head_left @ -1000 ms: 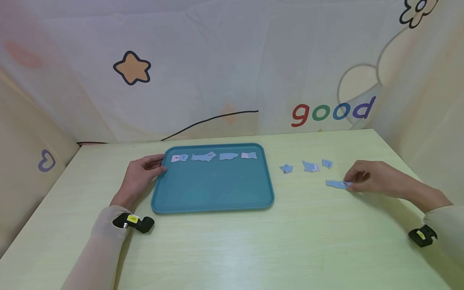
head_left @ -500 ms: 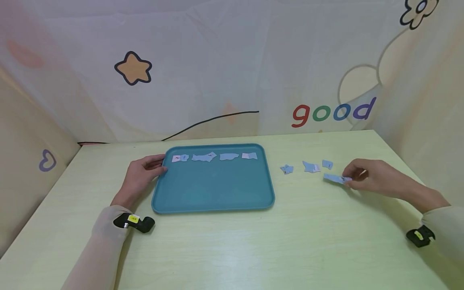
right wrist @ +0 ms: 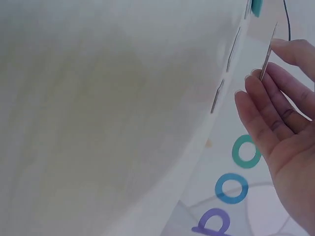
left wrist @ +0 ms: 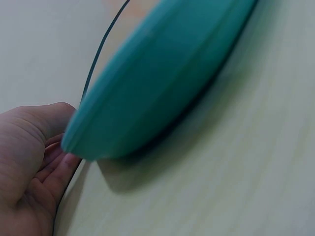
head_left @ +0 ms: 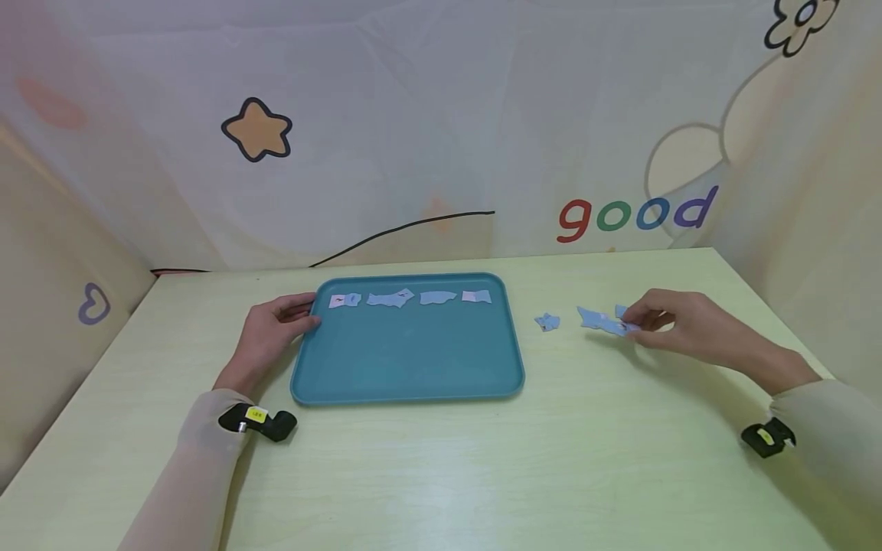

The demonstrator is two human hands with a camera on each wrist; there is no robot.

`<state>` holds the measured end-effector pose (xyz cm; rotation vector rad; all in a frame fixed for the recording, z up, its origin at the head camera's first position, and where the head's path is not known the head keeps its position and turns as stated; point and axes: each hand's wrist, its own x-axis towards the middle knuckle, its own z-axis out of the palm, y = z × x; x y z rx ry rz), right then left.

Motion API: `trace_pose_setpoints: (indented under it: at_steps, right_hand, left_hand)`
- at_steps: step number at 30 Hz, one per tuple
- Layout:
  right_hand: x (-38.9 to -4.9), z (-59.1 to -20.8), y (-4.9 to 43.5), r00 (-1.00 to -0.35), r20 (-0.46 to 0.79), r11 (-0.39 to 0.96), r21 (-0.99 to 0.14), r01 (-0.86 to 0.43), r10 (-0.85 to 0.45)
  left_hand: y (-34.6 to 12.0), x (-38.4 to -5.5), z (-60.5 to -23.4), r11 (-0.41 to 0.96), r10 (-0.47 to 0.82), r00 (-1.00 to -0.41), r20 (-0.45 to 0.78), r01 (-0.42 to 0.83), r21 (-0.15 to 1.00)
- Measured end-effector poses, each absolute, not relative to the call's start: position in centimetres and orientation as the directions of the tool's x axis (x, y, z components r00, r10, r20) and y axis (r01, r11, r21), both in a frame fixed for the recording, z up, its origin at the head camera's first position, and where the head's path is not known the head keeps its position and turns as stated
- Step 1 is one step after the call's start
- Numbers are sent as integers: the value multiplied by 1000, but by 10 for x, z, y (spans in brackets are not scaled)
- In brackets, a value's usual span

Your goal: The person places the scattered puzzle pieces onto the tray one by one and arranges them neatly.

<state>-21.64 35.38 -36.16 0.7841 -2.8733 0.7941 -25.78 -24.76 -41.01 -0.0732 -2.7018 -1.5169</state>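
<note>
Beside the tray (head_left: 406,356) | scrap (head_left: 615,327): thin, light-blue | right hand (head_left: 678,321) pinches it | left hand (head_left: 265,337) holds tray

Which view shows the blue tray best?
The head view: nearly the whole tray shows, its inside seen from above. The left wrist view has part of its outside, close up; the right wrist, apparently just a sliver.

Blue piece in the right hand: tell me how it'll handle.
The blue piece is probably fairly stiff, since it shows straight edge-on; likely light, being thin and small; and unlikely to roll, given its flat shape.
</note>
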Motion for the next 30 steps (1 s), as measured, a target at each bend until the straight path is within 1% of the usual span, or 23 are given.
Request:
trace_pose_setpoints:
  at_steps: [17,30]
  right_hand:
    - [-236,-344,289,-852,130,702,-511,-496,-508]
    - [-258,-339,241,-811,151,623,-566,-539,-565]
  left_hand:
    - [-247,-256,-409,521,22,-998,61,64,851]
    - [-248,-256,-409,518,24,-998,64,67,853]
